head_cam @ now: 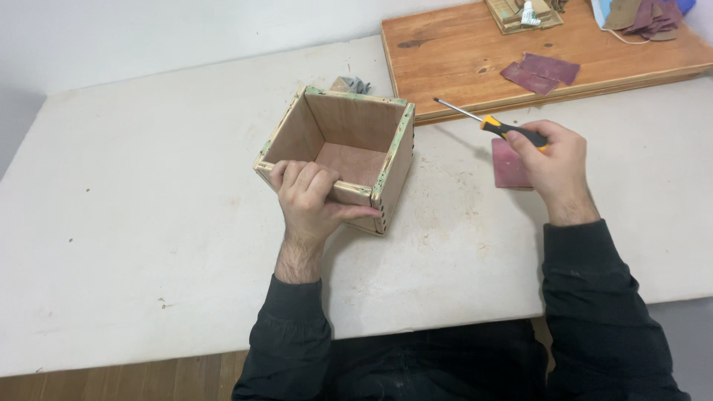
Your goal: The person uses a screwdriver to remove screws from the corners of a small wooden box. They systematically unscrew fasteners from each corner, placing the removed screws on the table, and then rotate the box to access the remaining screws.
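An open-topped plywood box with green-flecked edges stands on the white table. My left hand grips its near wall, fingers hooked over the rim and thumb along the outside. My right hand holds a screwdriver by its yellow and black handle, off to the right of the box. The metal shaft points up and left, clear of the box. Under this hand lies a reddish sheet of sandpaper.
A wooden board lies at the back right with two dark red sandpaper pieces, a small wooden frame and scraps. A crumpled bit sits behind the box. The table's near edge runs just before my body.
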